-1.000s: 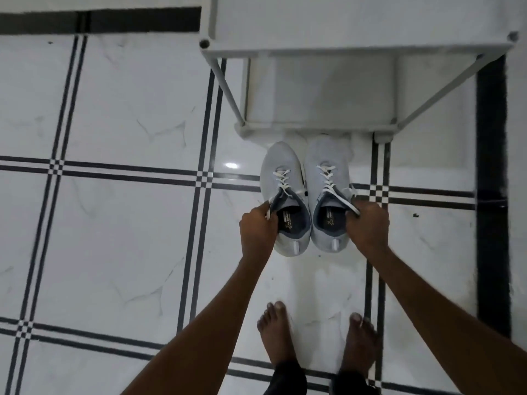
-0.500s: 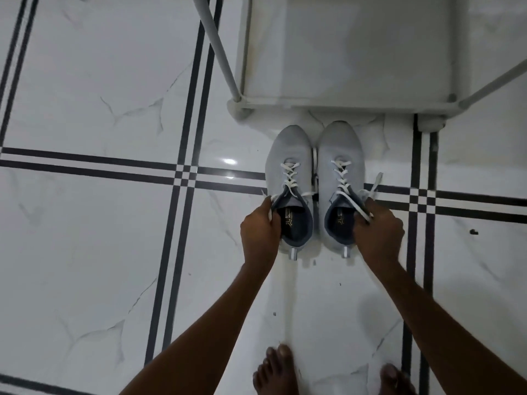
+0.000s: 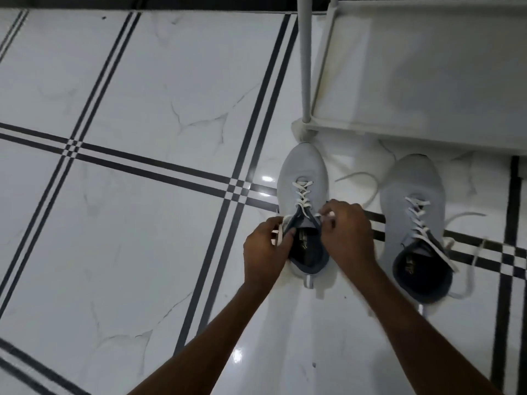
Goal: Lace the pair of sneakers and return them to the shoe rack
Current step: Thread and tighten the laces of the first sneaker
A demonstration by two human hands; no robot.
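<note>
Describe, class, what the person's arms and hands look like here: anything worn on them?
Both forearms are bare up to the picture's edge, with no sleeves in view. The left hand and right hand carry no gloves, and no rings, watch or bracelet can be seen; the right hand is a little blurred.

two grey sneakers stand apart on the floor (image 3: 142, 252), toes toward the rack (image 3: 427, 81). the left sneaker (image 3: 303, 172) sits by the rack's corner leg, white laces half threaded. the right sneaker (image 3: 413, 195) has loose lace ends trailing on the tiles.
</note>
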